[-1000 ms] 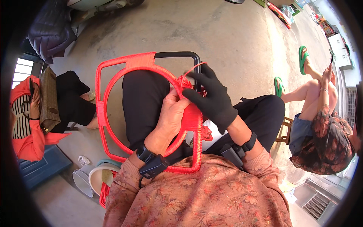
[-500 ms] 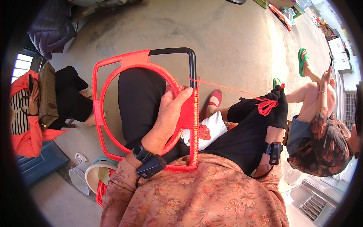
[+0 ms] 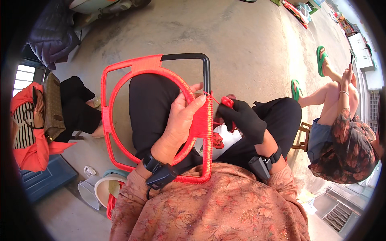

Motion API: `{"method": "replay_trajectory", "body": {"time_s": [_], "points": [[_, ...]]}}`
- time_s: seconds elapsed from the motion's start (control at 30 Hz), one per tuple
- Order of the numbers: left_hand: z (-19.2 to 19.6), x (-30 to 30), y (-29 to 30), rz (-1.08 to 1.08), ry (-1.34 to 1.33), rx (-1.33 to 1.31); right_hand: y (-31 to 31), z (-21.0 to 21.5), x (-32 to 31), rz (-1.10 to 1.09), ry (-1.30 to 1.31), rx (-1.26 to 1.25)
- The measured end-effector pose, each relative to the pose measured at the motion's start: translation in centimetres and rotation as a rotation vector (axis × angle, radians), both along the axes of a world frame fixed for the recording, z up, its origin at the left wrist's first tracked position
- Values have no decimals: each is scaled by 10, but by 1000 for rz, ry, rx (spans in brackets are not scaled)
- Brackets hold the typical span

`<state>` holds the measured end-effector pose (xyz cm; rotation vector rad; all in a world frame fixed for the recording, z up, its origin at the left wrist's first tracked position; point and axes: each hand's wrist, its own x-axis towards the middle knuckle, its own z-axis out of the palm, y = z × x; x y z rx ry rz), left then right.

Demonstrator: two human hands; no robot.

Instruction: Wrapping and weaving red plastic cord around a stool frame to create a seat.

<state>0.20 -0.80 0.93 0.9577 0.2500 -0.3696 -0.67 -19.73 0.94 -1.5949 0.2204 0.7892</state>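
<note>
In the middle of the frame a square metal frame [image 3: 204, 120] with a ring [image 3: 185, 87] inside it lies across the person's lap, over a knee in black trousers [image 3: 148, 114]. Bright red cord covers most of it in tight turns; the upper right corner is bare black tube [image 3: 207, 72]. The bare left hand [image 3: 181, 118] is clamped on the right part of the frame, its thumb across the wrapped panel and its other fingers partly hidden behind. Right of centre, the right hand [image 3: 243, 120], in a black glove, is closed around a bundle of red cord [image 3: 228, 102]. From there a strand runs left to the right side bar, where the wrapping meets the bare tube. Each wrist carries a black strapped device.

Just right of the frame's wrapped bar, a white cloth [image 3: 229, 138] with a red flower pattern shows between the legs. At lower left, a pale bucket [image 3: 87, 192] and a cream basin [image 3: 103, 188] stand on the concrete floor [image 3: 249, 44]. At the left edge sits a person in a coral jacket [image 3: 30, 154] with a brown handbag [image 3: 52, 108]; at the right, another in green flip-flops [image 3: 321, 60] holds a phone [image 3: 352, 58].
</note>
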Motion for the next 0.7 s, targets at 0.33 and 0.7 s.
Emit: {"method": "replay_trajectory", "body": {"time_s": [0.33, 0.7], "points": [[0, -1, 4, -174, 92, -194, -2, -7, 23, -539, -45, 1023], [-4, 2, 0, -85, 149, -83, 22, 8, 31, -154, -14, 117]]}}
